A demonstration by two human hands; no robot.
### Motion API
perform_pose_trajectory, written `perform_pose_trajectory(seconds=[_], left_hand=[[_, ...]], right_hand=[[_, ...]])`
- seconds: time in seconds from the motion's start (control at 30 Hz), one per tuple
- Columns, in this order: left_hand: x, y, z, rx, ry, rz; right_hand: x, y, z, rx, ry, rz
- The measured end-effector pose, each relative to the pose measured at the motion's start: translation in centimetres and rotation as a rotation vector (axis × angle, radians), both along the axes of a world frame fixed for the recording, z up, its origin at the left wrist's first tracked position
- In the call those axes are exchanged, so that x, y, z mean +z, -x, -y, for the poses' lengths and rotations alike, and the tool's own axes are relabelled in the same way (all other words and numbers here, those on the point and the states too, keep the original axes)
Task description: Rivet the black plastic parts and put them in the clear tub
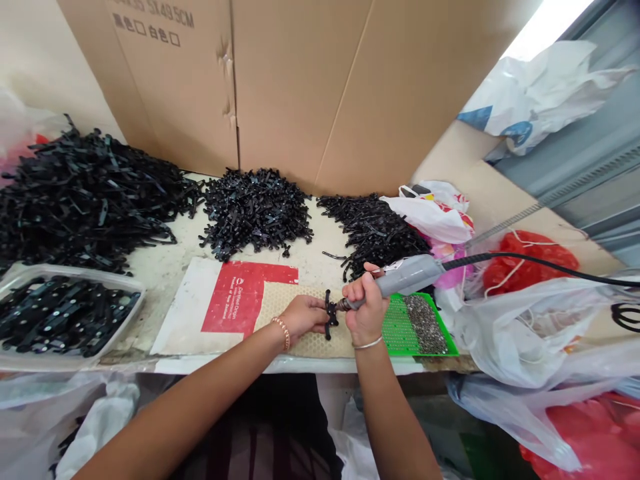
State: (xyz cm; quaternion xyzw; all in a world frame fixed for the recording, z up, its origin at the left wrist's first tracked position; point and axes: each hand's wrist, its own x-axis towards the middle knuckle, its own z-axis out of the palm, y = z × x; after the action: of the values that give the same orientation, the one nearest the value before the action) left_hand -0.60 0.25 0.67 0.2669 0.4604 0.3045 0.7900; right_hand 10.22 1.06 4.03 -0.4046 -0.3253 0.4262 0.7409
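My left hand (303, 316) pinches a small black plastic part (329, 314) upright over a beige mat (300, 319) at the table's front edge. My right hand (366, 308) is wrapped round a grey electric screwdriver (407, 275), its tip pressed against the black part. A black cable (550, 267) runs from the tool's rear off to the right. Just right of my right hand lies a green tray (400, 330) with a heap of small metal screws (426, 323).
Three heaps of black plastic parts lie on the table: a big one at far left (85, 193), one in the middle (257, 208), one at right (375, 230). A clear tray (65, 313) holds more parts. Cardboard boxes (300, 87) stand behind. Plastic bags (525, 327) crowd the right side.
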Motion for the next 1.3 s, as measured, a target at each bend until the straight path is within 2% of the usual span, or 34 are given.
perform_pose_trajectory(seconds=[0.2, 0.5, 0.8, 1.3], left_hand=[[-0.38, 0.02, -0.13, -0.011, -0.005, 0.012], [-0.8, 0.03, -0.17, -0.028, -0.023, 0.022], [-0.73, 0.05, -0.19, -0.034, -0.027, 0.019], [-0.41, 0.17, -0.11, -0.044, -0.043, -0.006]], right_hand=[[0.1, -0.23, 0.09, -0.012, 0.013, 0.048], [-0.41, -0.26, 0.2, -0.01, 0.012, 0.006], [-0.11, -0.07, 0.23, -0.014, -0.01, 0.0], [-0.64, -0.28, 0.44, -0.018, -0.015, 0.062]])
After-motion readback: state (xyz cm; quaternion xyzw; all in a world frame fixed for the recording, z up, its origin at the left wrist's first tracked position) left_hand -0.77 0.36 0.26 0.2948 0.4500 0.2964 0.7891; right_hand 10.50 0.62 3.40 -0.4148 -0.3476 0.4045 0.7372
